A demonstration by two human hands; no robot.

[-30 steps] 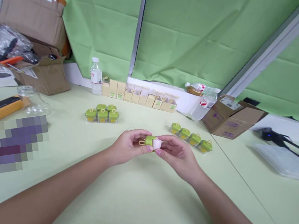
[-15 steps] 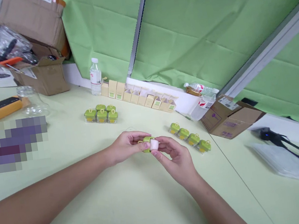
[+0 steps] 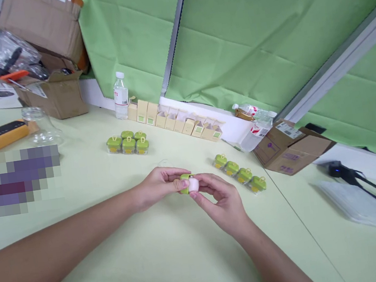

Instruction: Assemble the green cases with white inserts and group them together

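In from the desk's (image 3: 196,247) near edge, left hand (image 3: 154,187) and right hand (image 3: 225,201) are clamping fingers on a probably light, stiff green-and-white case (image 3: 192,185), likely best side-gripped.

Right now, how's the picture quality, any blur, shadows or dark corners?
Head view: light fairly even, soft shadow on the table near the right hand. Head view: right-side corners go dark. Head view: print on the small cardboard boxes too blurred to read, the pale pink piece lacks fine detail. Head view: pixelation masks a patch at left.
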